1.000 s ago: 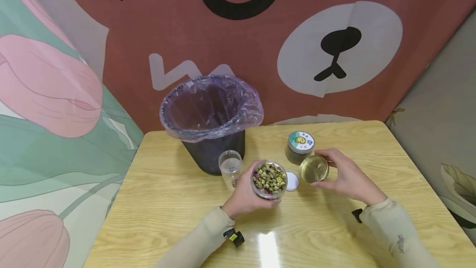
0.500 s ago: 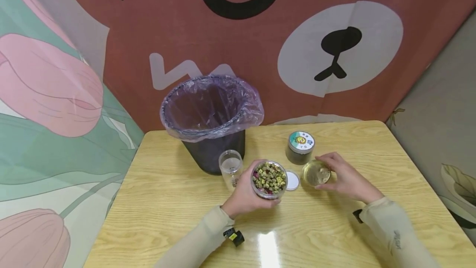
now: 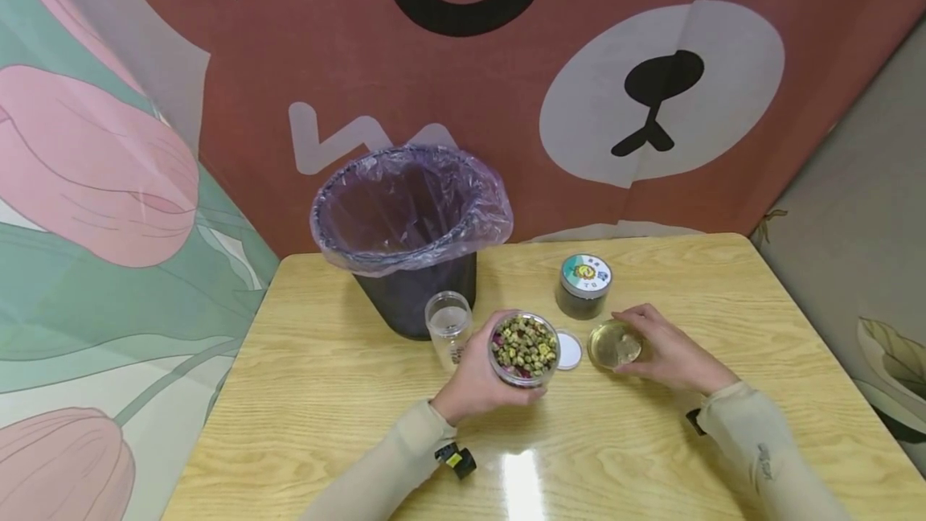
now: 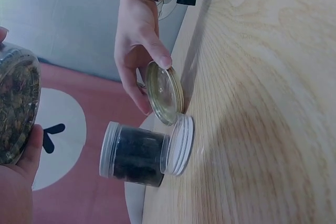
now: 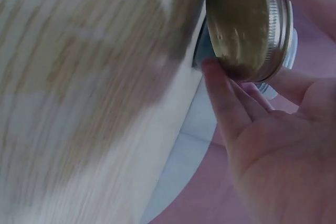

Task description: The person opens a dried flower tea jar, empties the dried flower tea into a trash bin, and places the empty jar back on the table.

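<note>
Left hand (image 3: pixel 473 380): curled round a clear jar (image 3: pixel 519 382), palm at the jar's 8 o'clock. The jar is held above the table (image 3: pixel 325 432); it is round, transparent and uncovered, and its wide mouth shows a load of dried buds (image 3: pixel 525 346), yellow-green with a few crimson flecks, reaching nearly to the rim. Right hand (image 3: pixel 669 352): grips a gold lid (image 3: pixel 613 346) by its edge between thumb and fingers, from the lid's 3 o'clock. The lid lies at 3 o'clock from the jar; its face is shiny and dented with reflections, its ribbed rim silvery in the right wrist view. Whether it touches the table cannot be told. Between jar and gold lid, a white lid (image 3: pixel 569 350) lies flat, its clear collar upward in the left wrist view. At 2 o'clock from the jar stands an upright tub (image 3: pixel 583 296), dark-filled, its top printed in white and teal with a yellow emblem. Between 9 and 10 o'clock, beside the left hand, is a clear cup (image 3: pixel 449 324), partly hidden. Beyond it, between 10 and 11, stands a dark bin (image 3: pixel 405 304) with a translucent purple bag (image 3: pixel 492 219) folded over its rim. A reddish cartoon backdrop (image 3: pixel 463 87) fills 12 o'clock.
</note>
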Available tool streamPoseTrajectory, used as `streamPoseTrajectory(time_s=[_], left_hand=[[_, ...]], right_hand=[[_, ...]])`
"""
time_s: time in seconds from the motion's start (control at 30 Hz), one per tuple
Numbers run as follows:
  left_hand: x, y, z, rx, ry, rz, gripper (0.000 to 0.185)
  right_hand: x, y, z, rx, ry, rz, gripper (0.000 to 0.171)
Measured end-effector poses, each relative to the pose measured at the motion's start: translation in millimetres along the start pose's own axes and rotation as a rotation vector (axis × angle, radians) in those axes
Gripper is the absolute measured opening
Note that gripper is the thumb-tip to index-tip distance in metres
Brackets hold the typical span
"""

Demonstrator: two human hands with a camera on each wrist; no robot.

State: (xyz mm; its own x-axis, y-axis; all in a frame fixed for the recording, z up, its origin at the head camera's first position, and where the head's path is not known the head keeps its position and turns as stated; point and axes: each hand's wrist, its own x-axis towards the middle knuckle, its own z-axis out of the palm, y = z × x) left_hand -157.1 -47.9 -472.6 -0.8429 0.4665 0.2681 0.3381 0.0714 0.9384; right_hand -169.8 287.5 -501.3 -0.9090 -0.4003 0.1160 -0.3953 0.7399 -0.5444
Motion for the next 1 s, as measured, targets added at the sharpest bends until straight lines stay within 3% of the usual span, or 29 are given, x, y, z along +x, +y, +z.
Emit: streamPoseTrajectory(time_s=[0.4,1.0], left_hand=[[0.4,1.4,0.3,-0.005,-0.009,-0.014,0.092],[-1.0,-1.3,0.8,0.011,-0.008,0.022,0.09]], right_hand=[[1,10,6,-0.023,-0.047,0.058,0.088],[5,7,10,-0.072,-0.077,0.101,0.087]])
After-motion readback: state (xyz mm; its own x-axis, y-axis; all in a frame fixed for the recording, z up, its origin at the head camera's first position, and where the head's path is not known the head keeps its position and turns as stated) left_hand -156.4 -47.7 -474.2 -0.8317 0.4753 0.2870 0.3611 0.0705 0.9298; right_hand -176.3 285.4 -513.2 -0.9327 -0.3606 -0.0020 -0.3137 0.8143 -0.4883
